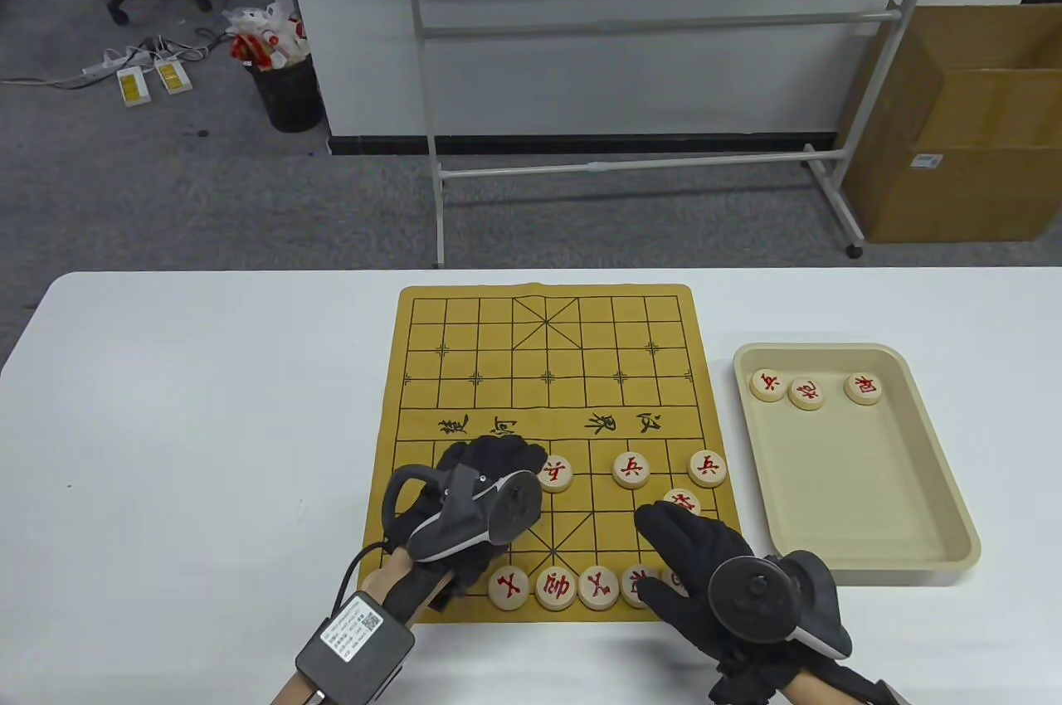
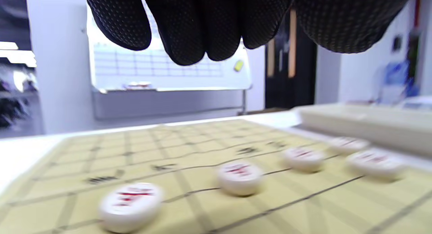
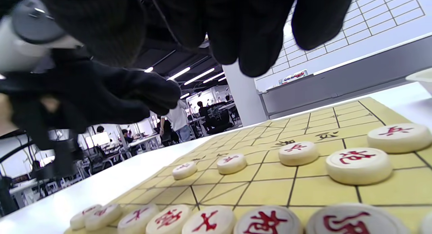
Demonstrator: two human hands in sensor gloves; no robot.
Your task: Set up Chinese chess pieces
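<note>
White table (image 1: 207,406) carries a yellow board (image 1: 548,373). Left hand (image 1: 485,489) hovers over its near left, fingers (image 2: 189,31) loosely together, holding nothing. Red pieces (image 1: 556,587) line the near rows. Right hand (image 1: 705,564) hovers open; tray (image 1: 937,489) holds three more pieces

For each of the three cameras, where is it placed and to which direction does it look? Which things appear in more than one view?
Table view: high, facing the person, looking down at the chess board and tray; left hand and right hand show.
Left wrist view: low over the board, facing the whiteboard; fingertips hang in.
Right wrist view: low at the near edge, looking across the pieces; both gloved hands show.
Shared: board, red pieces, whiteboard.
</note>
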